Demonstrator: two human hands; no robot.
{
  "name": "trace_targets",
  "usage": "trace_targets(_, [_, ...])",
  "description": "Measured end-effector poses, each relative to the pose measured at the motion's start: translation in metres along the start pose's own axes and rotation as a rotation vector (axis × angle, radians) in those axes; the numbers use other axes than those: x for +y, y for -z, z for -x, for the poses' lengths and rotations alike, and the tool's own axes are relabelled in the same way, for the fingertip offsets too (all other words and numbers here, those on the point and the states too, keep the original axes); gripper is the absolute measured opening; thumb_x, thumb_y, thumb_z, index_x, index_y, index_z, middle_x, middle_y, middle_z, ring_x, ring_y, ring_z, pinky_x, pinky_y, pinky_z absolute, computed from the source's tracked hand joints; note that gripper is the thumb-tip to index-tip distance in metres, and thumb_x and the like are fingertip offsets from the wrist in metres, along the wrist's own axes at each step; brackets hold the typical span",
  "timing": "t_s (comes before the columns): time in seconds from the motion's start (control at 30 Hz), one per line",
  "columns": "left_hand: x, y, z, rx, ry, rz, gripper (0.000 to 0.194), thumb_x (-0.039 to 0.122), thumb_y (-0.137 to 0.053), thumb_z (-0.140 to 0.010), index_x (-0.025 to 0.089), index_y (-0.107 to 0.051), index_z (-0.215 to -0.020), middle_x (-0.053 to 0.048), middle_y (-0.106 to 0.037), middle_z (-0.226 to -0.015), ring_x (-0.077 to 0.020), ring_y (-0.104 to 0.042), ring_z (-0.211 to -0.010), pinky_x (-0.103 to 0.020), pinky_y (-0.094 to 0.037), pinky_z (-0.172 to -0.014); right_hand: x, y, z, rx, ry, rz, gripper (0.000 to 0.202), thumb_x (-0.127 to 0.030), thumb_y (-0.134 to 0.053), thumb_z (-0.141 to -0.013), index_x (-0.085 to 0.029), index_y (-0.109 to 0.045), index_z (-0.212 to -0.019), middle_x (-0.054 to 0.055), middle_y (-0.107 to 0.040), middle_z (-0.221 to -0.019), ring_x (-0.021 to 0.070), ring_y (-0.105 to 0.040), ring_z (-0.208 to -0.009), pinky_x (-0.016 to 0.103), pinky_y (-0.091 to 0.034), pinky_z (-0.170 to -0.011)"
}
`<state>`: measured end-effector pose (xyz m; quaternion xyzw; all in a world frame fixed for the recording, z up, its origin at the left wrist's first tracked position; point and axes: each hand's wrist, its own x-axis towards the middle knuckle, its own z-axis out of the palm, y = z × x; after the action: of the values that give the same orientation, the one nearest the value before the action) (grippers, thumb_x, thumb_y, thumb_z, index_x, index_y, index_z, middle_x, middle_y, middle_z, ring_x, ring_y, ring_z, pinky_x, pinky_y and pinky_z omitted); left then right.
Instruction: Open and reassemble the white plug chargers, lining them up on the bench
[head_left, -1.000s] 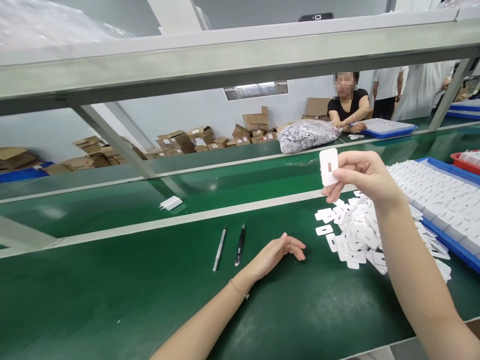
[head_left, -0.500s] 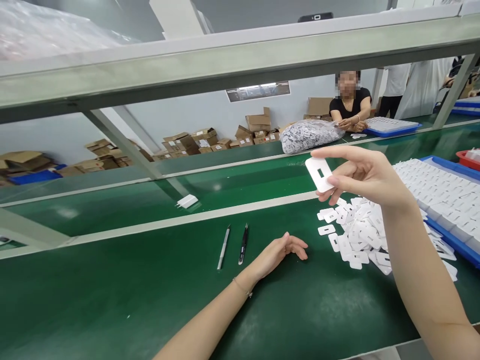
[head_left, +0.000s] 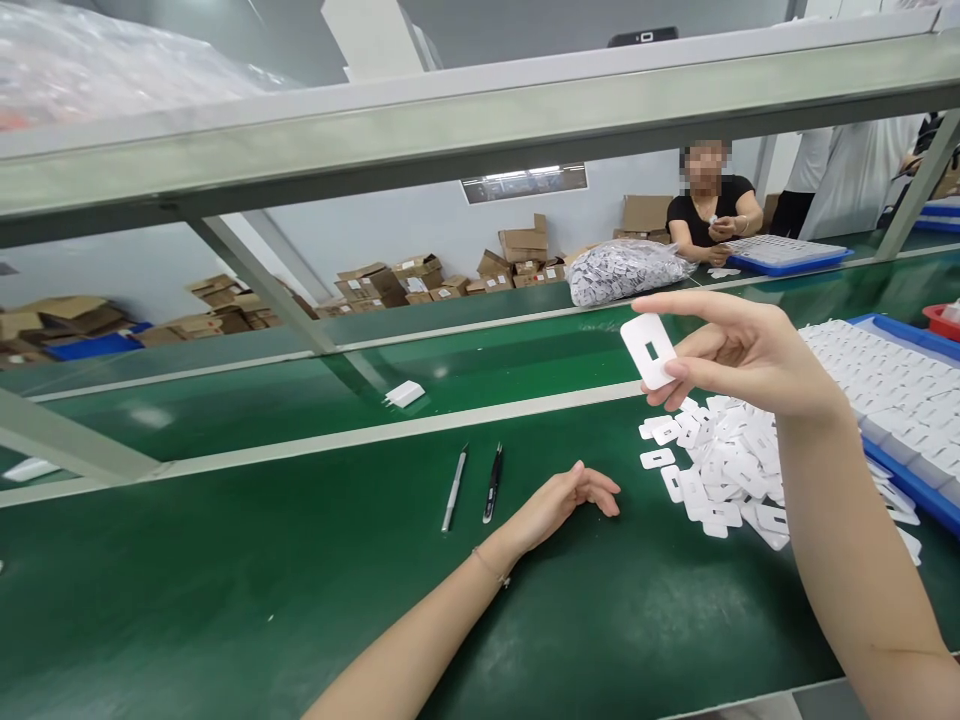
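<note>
My right hand (head_left: 739,350) is raised above the bench, pinching a white rectangular plate with a rectangular cutout (head_left: 647,351) between thumb and index finger. The plate is tilted, its flat face towards me. Below it spreads a loose pile of similar white plates (head_left: 731,465), partly hidden by my right forearm. My left hand (head_left: 570,500) rests on the green bench left of the pile, fingers loosely bent and apart, holding nothing. Left of that hand lie black tweezers (head_left: 493,485) and a slim silver pen-like tool (head_left: 454,490).
A blue tray (head_left: 907,475) with rows of white parts stands at right. Behind the pale rail, a white plug adapter (head_left: 405,394) lies on a green strip. Beyond are a bag of small parts (head_left: 626,272) and a seated co-worker (head_left: 709,215). A shelf beam (head_left: 480,110) crosses overhead.
My view has shifted slightly, while both hands keep nearly the same pose. The plug adapter appears a little farther right along the strip. The co-worker has lifted one hand with something small and white.
</note>
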<state>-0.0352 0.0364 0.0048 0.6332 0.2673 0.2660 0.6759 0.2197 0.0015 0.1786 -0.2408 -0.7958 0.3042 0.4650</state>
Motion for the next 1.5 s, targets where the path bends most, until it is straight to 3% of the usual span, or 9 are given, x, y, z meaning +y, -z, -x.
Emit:
trace_targets(0.2, [0.005, -0.003, 0.0, 0.016, 0.018, 0.002, 0.06, 0.059, -0.032, -0.095, 0.013, -0.069, -0.102, -0.01, -0.071, -0.087, -0.0227, -0.063, -0.088, -0.039, -0.04, -0.095, 0.007, -0.003, -0.003, 0.147, -0.081, 0.003, 0.033, -0.042, -0.068, -0.082, -0.023, -0.059, -0.107, -0.003, -0.066, -0.066, 0.0166, -0.069, -0.057, 0.025, -0.059, -0.05])
trace_targets(0.37, [0.007, -0.005, 0.0, 0.02, 0.021, 0.008, 0.06, 0.06, -0.033, -0.094, 0.013, -0.069, -0.1, -0.011, -0.071, -0.087, -0.0231, -0.063, -0.088, -0.039, -0.041, -0.094, 0.014, -0.007, -0.007, 0.259, -0.051, 0.009, 0.025, -0.046, -0.064, -0.084, -0.025, -0.058, -0.095, -0.001, -0.064, -0.073, 0.0156, -0.068, -0.067, 0.026, -0.061, -0.053])
trace_targets(0.57, [0.007, -0.005, 0.001, 0.019, 0.01, 0.005, 0.059, 0.059, -0.034, -0.095, 0.013, -0.07, -0.101, -0.01, -0.071, -0.087, -0.0221, -0.063, -0.089, -0.037, -0.041, -0.093, 0.01, -0.01, -0.009, 0.23, 0.028, 0.014, 0.017, -0.033, -0.063, -0.087, -0.021, -0.06, -0.098, 0.0, -0.063, -0.075, 0.0136, -0.067, -0.074, 0.028, -0.064, -0.07])
trace_targets(0.7, [0.007, -0.005, 0.001, 0.016, 0.001, 0.002, 0.059, 0.059, -0.034, -0.095, 0.013, -0.07, -0.101, -0.01, -0.071, -0.087, -0.0222, -0.063, -0.089, -0.037, -0.041, -0.093, 0.007, -0.011, -0.009, 0.202, 0.05, 0.017, 0.024, -0.025, -0.066, -0.084, -0.02, -0.06, -0.106, 0.003, -0.067, -0.089, 0.0159, -0.068, -0.085, 0.03, -0.064, -0.076])
trace_targets(1.23, [0.007, -0.005, 0.001, 0.026, 0.006, -0.01, 0.059, 0.058, -0.033, -0.095, 0.013, -0.07, -0.101, -0.011, -0.07, -0.087, -0.0232, -0.063, -0.089, -0.038, -0.041, -0.093, 0.005, -0.009, -0.007, 0.144, 0.042, 0.072, 0.048, -0.03, -0.074, -0.077, -0.022, -0.061, -0.123, 0.006, -0.068, -0.108, 0.0196, -0.067, -0.097, 0.032, -0.062, -0.082])
trace_targets(1.5, [0.006, -0.004, 0.001, 0.011, -0.005, -0.005, 0.059, 0.056, -0.031, -0.096, 0.012, -0.069, -0.103, -0.011, -0.071, -0.088, -0.0222, -0.063, -0.089, -0.037, -0.041, -0.093, 0.007, -0.008, -0.007, 0.101, 0.052, 0.068, 0.051, -0.03, -0.075, -0.076, -0.022, -0.06, -0.125, 0.005, -0.069, -0.106, 0.0196, -0.067, -0.098, 0.031, -0.063, -0.08])
